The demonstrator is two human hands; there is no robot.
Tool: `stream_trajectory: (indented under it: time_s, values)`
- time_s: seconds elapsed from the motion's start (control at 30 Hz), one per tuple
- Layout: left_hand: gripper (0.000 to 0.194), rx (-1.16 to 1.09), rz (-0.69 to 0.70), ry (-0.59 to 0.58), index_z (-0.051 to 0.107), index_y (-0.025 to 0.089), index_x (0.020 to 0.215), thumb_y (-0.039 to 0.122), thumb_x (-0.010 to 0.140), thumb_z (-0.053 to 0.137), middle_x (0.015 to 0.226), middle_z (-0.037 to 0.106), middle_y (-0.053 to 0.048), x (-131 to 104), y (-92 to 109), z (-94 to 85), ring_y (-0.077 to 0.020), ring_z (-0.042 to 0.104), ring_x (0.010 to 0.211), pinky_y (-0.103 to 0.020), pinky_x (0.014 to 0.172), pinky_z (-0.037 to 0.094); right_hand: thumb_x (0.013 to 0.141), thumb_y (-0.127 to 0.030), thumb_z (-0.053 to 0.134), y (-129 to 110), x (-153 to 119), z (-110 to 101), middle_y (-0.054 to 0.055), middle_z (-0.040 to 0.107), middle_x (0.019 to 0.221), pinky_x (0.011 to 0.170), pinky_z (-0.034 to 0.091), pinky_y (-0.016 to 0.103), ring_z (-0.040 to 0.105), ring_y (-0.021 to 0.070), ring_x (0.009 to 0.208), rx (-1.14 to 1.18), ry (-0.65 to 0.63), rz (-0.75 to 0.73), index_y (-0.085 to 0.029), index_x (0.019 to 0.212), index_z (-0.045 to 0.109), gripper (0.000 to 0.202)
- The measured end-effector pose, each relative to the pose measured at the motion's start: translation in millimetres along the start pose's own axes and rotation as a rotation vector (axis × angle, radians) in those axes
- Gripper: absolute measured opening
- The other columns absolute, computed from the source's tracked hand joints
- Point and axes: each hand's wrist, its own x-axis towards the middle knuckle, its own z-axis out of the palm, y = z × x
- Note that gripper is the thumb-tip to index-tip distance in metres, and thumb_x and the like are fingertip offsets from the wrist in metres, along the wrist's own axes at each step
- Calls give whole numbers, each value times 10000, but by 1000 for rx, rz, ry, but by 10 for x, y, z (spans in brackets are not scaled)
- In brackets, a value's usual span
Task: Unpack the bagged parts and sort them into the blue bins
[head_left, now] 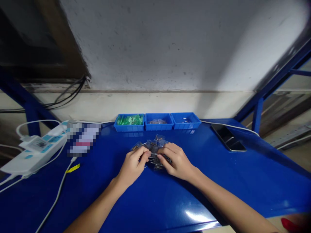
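My left hand (135, 161) and my right hand (177, 161) face each other over the middle of the blue table. Both are closed, thumb against fingers, on the ends of a thin metal rod (154, 154) that spans the gap between them. Its exact kind is too small to tell. Under and behind the fingers lies a pile of small clear plastic bags (159, 138), some with brass-coloured pieces inside. Several dark, slender metal pieces (155, 160) show in the same heap, partly hidden by my hands.
Along the wall stand a blue bin of green pieces (117, 127), a middle bin (159, 127) of small brownish parts and a right bin (186, 125) with thin metal pieces. A phone (228, 138) lies right; a power strip (31, 158) and white cable (58, 191) lie left.
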Motion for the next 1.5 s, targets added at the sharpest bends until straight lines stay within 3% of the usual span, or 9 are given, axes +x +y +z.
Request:
stream_trajectory:
  time_s: [0.13, 0.23, 0.27, 0.4, 0.73, 0.93, 1.27, 1.43, 1.5]
  values:
    - [234, 53, -25, -106, 580, 211, 882, 310, 937, 375, 737, 636, 4, 23, 16, -75, -136, 597, 677, -240, 643, 428, 863, -212, 473, 180, 19, -167, 49, 603, 717, 626, 417, 306, 539, 162, 654, -104, 257, -6, -185, 806, 572, 117]
    - [255, 180, -55, -264, 603, 221, 830, 357, 915, 405, 729, 637, 2, 38, -7, -160, -149, 587, 636, -241, 564, 392, 858, -298, 491, 446, 22, -388, 33, 593, 680, 634, 436, 308, 550, 163, 618, -294, 549, 292, -186, 870, 575, 140]
    - [252, 217, -59, -312, 604, 219, 805, 366, 903, 424, 718, 631, 2, 37, -21, -182, -150, 580, 613, -238, 536, 372, 850, -350, 506, 529, 12, -455, 23, 596, 669, 624, 435, 306, 557, 166, 602, -348, 558, 425, -183, 943, 573, 202]
    - [203, 285, -51, -418, 596, 216, 810, 382, 858, 490, 742, 615, 1, 25, -63, -231, -147, 562, 595, -233, 505, 332, 815, -456, 529, 682, -68, -552, 18, 608, 664, 591, 424, 292, 576, 178, 585, -408, 495, 662, -176, 963, 565, 319]
    - [146, 296, -132, -553, 601, 262, 858, 356, 748, 614, 763, 621, 7, -22, -127, -405, -165, 575, 631, -231, 497, 316, 820, -282, 498, 394, -61, -109, 18, 598, 684, 631, 431, 276, 569, 162, 652, -59, 172, 405, -200, 738, 515, 117]
    - [52, 312, -101, -587, 571, 244, 773, 289, 790, 552, 822, 617, 0, -58, -119, -372, -160, 563, 648, -237, 497, 314, 819, -215, 455, 284, -44, -69, 15, 522, 663, 594, 396, 275, 510, 155, 628, -68, 183, 310, -210, 715, 435, 105]
    - [115, 316, 60, -338, 544, 222, 836, 247, 898, 451, 870, 606, 0, 62, -56, -291, -186, 552, 870, -305, 756, 405, 861, -226, 444, 212, -50, -17, 5, 488, 678, 606, 392, 278, 480, 145, 627, 40, 133, 308, -206, 745, 425, 119]
    - [101, 202, 55, -230, 540, 225, 950, 245, 908, 450, 934, 615, -8, 80, -7, -263, -169, 573, 883, -294, 772, 437, 856, -326, 544, 55, -49, 20, 39, 574, 802, 680, 433, 308, 537, 176, 737, 40, -28, 183, -185, 1030, 499, 228]
    - [113, 150, 35, -241, 532, 227, 986, 244, 907, 453, 934, 618, -10, 65, 12, -232, -162, 588, 854, -287, 753, 452, 874, -302, 525, 9, -53, 61, 47, 582, 814, 685, 433, 307, 539, 175, 744, 28, -70, 115, -181, 1009, 522, 181]
